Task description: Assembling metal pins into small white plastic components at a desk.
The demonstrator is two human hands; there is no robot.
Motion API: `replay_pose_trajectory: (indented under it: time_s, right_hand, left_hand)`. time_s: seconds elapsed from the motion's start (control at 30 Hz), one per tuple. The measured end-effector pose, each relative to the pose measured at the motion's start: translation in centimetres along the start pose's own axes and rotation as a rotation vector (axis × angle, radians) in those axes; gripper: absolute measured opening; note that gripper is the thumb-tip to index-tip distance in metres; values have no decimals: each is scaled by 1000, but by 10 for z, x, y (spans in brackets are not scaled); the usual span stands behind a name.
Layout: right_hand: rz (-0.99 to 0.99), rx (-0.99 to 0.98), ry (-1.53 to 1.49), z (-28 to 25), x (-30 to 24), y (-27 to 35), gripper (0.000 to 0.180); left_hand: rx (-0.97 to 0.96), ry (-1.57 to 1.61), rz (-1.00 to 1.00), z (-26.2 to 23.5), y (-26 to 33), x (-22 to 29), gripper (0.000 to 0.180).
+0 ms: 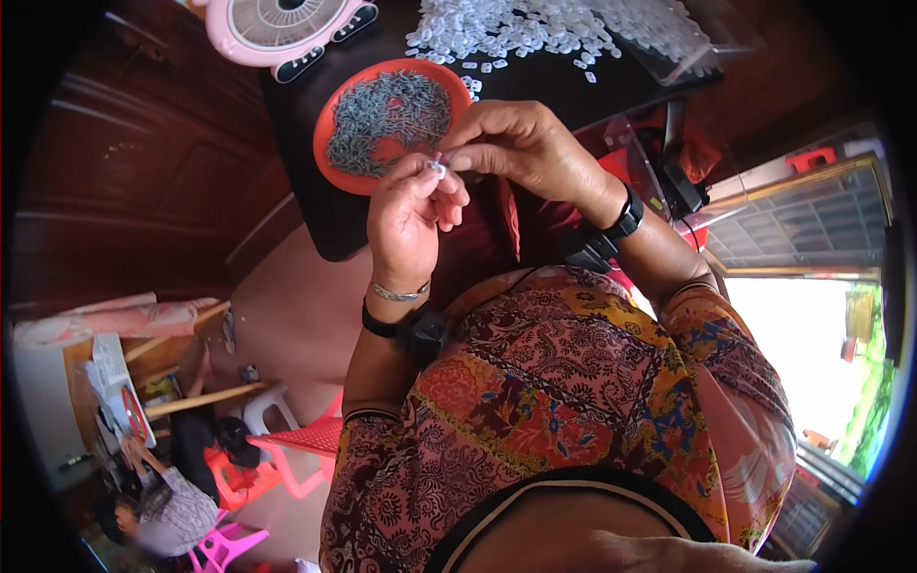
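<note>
My left hand (409,215) pinches a small white plastic piece (437,168) between thumb and forefinger, its other fingers curled. Close against it, the thumb and forefinger of my right hand (521,153) are closed at the same spot; a thin reddish bit shows between the fingertips, too small to name. Both hands hover over the near right rim of an orange-red bowl (330,164). Grey metal screws (382,115) fill it, with a patch of the bowl's bottom showing. Beyond my right hand, many small white plastic pieces (521,33) lie heaped on the black table (306,124).
A pink fan (234,43) stands at the table's far left. A clear plastic tray (688,62) holds more white pieces at far right. Behind on the left are a red plastic chair (301,439), a pink stool (229,544) and another person (172,511).
</note>
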State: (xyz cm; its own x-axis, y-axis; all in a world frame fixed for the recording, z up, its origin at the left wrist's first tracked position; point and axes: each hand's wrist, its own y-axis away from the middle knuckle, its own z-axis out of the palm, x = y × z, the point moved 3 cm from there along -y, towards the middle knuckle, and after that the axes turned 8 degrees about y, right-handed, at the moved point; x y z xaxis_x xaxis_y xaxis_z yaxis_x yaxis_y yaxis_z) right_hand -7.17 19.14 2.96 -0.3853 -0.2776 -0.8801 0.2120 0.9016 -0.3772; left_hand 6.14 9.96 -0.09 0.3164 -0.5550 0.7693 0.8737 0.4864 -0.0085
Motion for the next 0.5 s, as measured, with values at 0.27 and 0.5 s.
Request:
replay_pose_trajectory:
  time_s: [0.27,0.5]
  right_hand:
    - [113,128,-291,-19,26,-50,17]
    - [203,-40,-306,-14,32,-85,18]
  left_hand:
    - [79,-334,119,7,-25,31,21]
    - [157,-384,139,1,-39,47,21]
